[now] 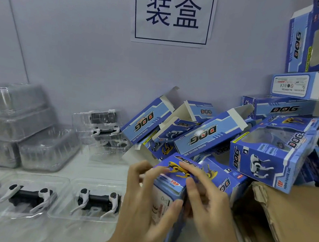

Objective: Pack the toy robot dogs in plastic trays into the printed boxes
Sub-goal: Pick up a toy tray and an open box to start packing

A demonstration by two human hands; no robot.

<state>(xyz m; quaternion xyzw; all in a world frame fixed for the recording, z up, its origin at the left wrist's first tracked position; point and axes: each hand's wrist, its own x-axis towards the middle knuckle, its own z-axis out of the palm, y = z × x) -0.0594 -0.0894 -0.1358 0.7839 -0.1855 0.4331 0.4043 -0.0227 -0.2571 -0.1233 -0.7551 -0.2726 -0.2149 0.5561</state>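
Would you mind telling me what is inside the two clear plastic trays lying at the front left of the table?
Each clear tray holds one black-and-white toy robot dog. The left hand covers the right tray's right edge, so that end stays hidden.

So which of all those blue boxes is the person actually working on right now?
The blue box at the bottom centre, held between the left hand and right hand. The other boxes lie untouched in the heap behind it.
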